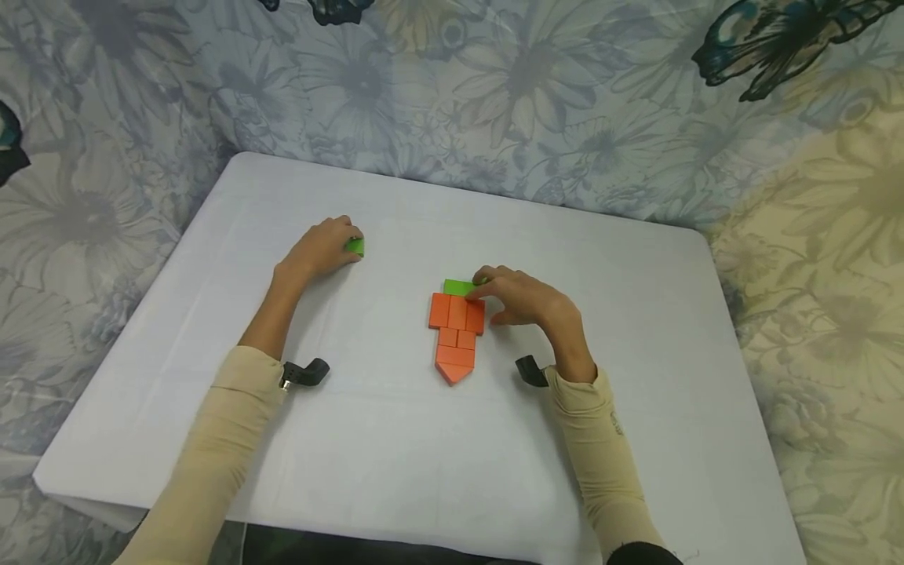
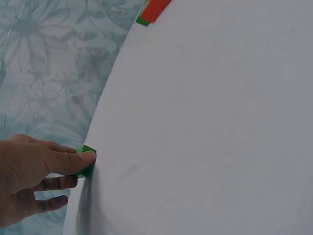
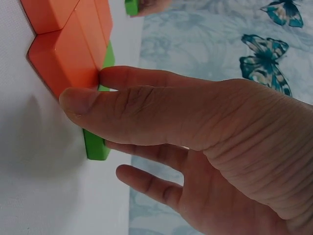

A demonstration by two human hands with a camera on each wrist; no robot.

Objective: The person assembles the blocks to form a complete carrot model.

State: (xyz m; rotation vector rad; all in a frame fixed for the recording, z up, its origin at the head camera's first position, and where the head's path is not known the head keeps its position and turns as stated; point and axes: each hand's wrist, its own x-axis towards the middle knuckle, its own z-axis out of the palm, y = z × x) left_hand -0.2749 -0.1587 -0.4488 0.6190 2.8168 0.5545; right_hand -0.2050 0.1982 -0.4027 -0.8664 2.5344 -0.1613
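Between thumb and fingertips, my left hand (image 1: 326,245) pinches a small green block (image 1: 356,246). In the left wrist view the block (image 2: 88,169) shows past the thumb. My right hand (image 1: 521,295) is at the right end of another green block (image 1: 457,287), its fingers fairly straight and touching around that end. Several orange blocks (image 1: 457,314) lie flat against this green block, forming a shape with a pointed end toward me. In the right wrist view, the thumb passes in front of an orange block (image 3: 63,61) and partly hides the green block (image 3: 95,147).
A white-covered table (image 1: 395,439) bears the blocks. Behind it hangs a floral cloth (image 1: 438,94) with butterflies, close to the far edge. Black wrist-worn mounts (image 1: 306,372) project from both sleeves above the tabletop.
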